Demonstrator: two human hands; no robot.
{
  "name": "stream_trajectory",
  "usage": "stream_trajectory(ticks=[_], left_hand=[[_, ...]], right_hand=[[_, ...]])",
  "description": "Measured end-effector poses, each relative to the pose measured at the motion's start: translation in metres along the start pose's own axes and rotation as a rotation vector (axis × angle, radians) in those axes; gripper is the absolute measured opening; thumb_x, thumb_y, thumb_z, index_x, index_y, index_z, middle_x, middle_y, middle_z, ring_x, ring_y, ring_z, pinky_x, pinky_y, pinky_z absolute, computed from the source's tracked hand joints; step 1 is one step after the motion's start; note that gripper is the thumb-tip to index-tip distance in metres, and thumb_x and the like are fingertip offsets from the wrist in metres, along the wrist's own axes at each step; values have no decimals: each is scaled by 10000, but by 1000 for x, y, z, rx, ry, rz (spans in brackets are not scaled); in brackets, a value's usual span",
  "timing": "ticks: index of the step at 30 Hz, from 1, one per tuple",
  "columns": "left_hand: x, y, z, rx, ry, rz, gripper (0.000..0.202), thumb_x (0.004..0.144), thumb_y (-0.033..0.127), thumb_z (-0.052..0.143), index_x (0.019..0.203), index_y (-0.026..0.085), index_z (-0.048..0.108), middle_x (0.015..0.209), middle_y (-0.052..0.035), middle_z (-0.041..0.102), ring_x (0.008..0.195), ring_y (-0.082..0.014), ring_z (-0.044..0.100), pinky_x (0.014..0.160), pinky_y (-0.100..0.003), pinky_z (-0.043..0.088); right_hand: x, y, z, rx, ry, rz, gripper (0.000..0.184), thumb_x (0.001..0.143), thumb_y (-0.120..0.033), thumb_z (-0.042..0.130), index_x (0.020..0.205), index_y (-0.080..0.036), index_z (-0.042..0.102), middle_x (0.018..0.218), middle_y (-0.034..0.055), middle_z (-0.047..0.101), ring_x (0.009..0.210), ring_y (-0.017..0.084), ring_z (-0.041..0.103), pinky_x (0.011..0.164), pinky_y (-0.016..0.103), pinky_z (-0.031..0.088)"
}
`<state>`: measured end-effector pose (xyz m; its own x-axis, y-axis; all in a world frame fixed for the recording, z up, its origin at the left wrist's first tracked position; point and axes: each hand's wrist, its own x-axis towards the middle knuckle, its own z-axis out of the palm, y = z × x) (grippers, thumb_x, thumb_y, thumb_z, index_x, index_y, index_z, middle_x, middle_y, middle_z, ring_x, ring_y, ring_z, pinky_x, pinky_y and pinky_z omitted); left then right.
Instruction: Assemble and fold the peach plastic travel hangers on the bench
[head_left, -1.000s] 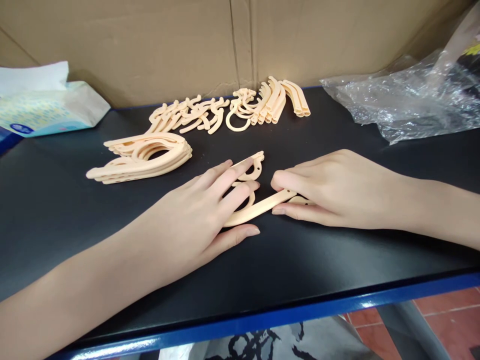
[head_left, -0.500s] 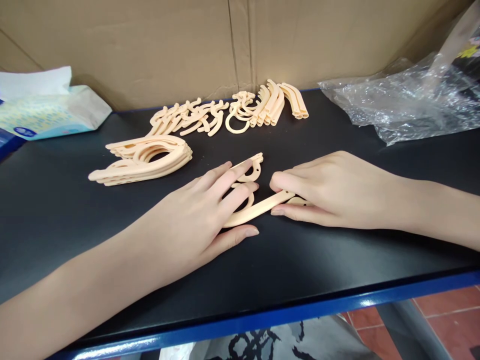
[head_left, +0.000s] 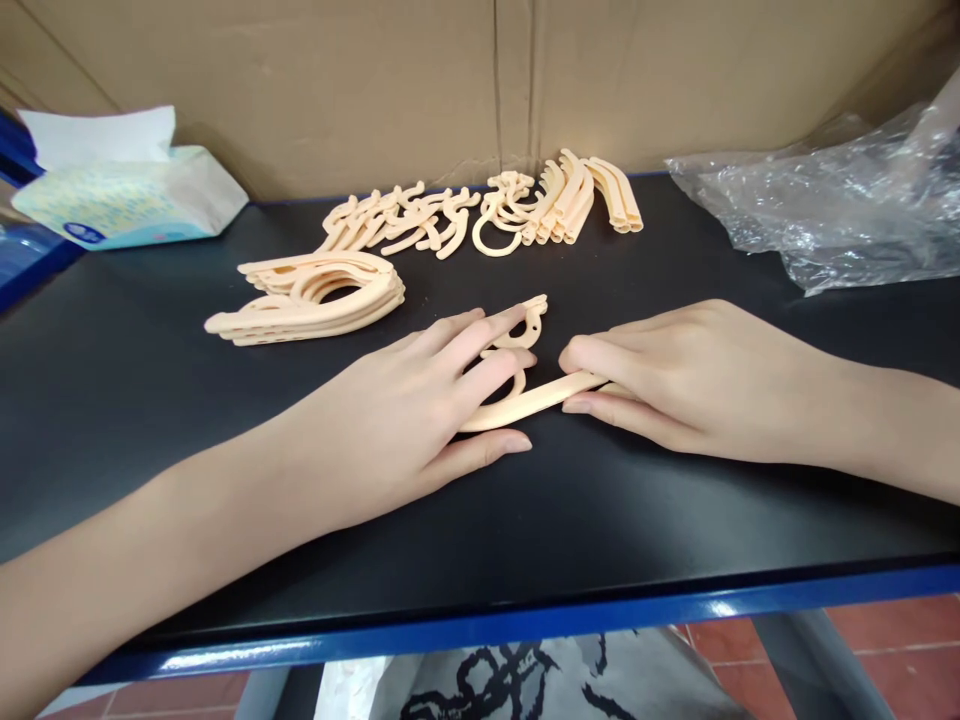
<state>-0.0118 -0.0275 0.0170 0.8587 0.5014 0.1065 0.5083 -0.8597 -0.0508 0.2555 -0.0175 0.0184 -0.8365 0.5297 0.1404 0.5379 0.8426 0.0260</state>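
Note:
On the black table (head_left: 112, 400) lies a peach plastic hanger arm (head_left: 525, 403), flat between my two hands. My left hand (head_left: 405, 420) presses its fingers on the arm's left end and on a hook piece (head_left: 529, 325) beside it. My right hand (head_left: 690, 380) pinches the arm's right end with thumb and forefinger. Part of the arm is hidden under both hands.
A stack of assembled peach hangers (head_left: 307, 300) lies at the left. Loose hook pieces (head_left: 405, 225) and curved arms (head_left: 577, 195) lie at the back. A tissue pack (head_left: 127, 190) sits far left, a clear plastic bag (head_left: 825, 210) at the right. Cardboard wall (head_left: 375, 90) behind; blue table edge (head_left: 525, 625) in front.
My hands and the hanger arm stay in the same grip. The view has shifted slightly, so everything appears a little further right.

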Motion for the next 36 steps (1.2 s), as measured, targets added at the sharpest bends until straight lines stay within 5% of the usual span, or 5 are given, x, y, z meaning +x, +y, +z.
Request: stream_trajectory(ticks=[7, 36], left_hand=[[-1, 0, 2, 33, 42, 7, 536, 1130, 472, 378, 1451, 80, 554, 1622, -235, 484, 1439, -412, 535, 1139, -572, 516], [-2, 1, 3, 48, 39, -4, 551, 1132, 469, 351, 1476, 85, 545, 1608, -223, 511, 1442, -412, 542, 1176, -575, 499]], right_hand=[[1, 0, 1, -21, -13, -6, 285, 1114, -313, 347, 935, -210, 543, 709, -2, 608, 569, 178, 553, 545, 283, 279], [2, -1, -1, 46, -7, 6, 179, 1067, -255, 424, 931, -209, 533, 721, -7, 618, 550, 145, 487, 550, 277, 239]])
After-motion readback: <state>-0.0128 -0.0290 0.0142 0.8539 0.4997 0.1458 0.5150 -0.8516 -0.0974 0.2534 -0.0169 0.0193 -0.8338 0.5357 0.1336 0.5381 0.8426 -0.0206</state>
